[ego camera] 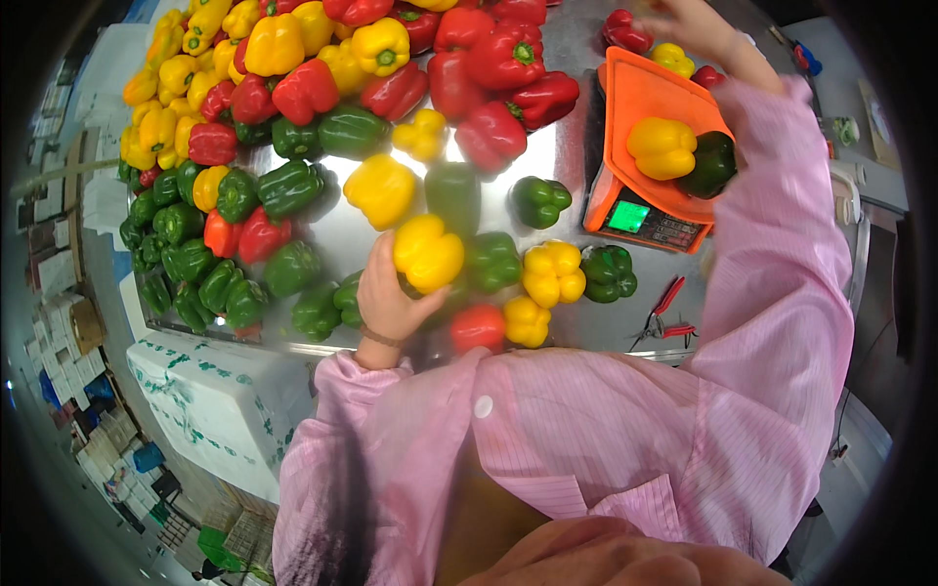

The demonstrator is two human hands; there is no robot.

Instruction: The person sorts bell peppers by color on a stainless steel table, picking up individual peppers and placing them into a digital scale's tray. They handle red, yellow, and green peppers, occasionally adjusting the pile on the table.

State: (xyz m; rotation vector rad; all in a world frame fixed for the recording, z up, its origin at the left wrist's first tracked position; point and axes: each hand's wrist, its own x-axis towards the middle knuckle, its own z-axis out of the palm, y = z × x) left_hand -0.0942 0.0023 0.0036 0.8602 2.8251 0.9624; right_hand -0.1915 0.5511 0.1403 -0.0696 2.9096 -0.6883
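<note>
My left hand is curved around the left and lower side of a yellow bell pepper, just above the metal table. My right hand reaches past the scale at the top right, blurred and partly cut by the frame edge. Its fingertips are close to a red bell pepper; whether they grip it is unclear. Between my arms stands an orange weighing scale with a lit green display. On its tray lie a yellow pepper and a dark green pepper.
Piled peppers cover the table's left side, yellow, red and green. Loose ones, including a green pepper, lie mid-table. Red-handled pruning shears rest by the front edge. A white foam box stands below the left corner.
</note>
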